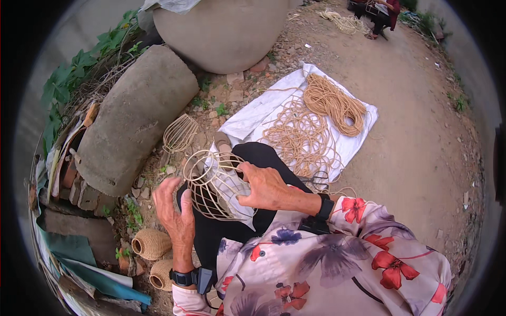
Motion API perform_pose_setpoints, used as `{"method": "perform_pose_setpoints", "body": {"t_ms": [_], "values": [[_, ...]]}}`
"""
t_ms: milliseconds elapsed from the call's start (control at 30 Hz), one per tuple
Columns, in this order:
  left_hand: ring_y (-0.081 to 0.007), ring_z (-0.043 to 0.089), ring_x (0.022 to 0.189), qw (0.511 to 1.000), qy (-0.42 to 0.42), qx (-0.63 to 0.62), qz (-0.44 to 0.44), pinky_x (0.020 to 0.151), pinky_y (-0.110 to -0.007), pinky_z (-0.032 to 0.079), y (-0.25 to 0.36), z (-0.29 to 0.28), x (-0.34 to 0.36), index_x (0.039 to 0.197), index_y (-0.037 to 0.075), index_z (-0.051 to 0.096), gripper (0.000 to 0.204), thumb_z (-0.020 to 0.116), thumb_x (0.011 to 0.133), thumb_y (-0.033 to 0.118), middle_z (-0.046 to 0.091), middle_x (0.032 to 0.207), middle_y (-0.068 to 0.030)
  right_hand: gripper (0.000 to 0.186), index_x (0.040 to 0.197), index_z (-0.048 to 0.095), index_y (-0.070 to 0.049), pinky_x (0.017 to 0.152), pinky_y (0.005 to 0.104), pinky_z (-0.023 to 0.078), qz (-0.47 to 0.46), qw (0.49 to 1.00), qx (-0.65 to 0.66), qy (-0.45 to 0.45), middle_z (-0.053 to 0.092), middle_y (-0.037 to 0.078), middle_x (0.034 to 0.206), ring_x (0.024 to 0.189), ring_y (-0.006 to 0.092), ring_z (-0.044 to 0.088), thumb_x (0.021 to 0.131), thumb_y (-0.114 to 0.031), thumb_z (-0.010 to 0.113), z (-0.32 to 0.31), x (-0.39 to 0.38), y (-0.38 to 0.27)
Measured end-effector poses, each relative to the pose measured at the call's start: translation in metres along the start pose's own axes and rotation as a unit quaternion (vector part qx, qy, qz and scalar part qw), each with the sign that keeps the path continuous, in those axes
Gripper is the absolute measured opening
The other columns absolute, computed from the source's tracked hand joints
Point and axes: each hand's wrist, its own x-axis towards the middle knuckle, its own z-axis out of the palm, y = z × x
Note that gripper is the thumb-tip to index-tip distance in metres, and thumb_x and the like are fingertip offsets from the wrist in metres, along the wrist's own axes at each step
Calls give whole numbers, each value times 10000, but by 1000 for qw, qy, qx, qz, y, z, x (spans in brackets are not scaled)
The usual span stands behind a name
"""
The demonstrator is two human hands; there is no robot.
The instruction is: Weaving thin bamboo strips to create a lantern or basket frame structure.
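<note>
A cream wire basket frame [211,181], bulbous with a ring at its top, lies tilted over my lap on a white cloth [240,209]. My right hand [263,187] grips its right side, thumb and fingers on the wires. My left hand [174,210] is just left of the frame, fingers raised, curved and apart, holding nothing. A second wire frame [179,134] lies on the ground beyond. Two woven rope baskets [155,242] rest below my left arm.
Ahead, a white sheet [240,121] holds a tan rope coil [332,102], loose tangled cord [300,137] and dark scissors [319,178]. A concrete pipe [132,116], large round jar [216,29] and stacked debris [74,221] line the left. Another person [385,16] sits far back right beside cord.
</note>
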Motion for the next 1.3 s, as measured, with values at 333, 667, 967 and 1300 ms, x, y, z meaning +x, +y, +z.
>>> {"method": "perform_pose_setpoints", "body": {"t_ms": [333,667,967,1300], "values": [[-307,552,691,973,-153,92,145,945,-468,408,39,36,22,823,21,634,118,640,849,137,562,695,-114,584,1188,486,-2,645,438,521,-78,996,37,-35,630,190,965,793,354,660,743,-296,726,-6,-24,24],[-307,490,663,975,-147,159,55,987,-515,389,15,41,25,844,-18,605,241,540,951,188,515,666,-139,356,892,678,-15,733,469,509,404,913,-1,49,681,229,854,820,390,661,774,-334,574,-21,-129,358],[-374,520,993,963,-195,183,44,904,-483,399,18,31,24,918,-49,597,410,476,977,339,577,890,-178,243,859,672,-43,748,486,505,431,901,-49,-32,676,212,854,831,403,648,796,-223,521,101,-162,444],[-414,579,761,963,-184,195,23,779,-511,465,21,48,37,794,-25,669,282,582,942,199,596,718,-201,198,943,649,-66,740,439,513,395,875,-274,-64,662,122,905,927,321,640,782,-180,629,139,-138,446]]}}
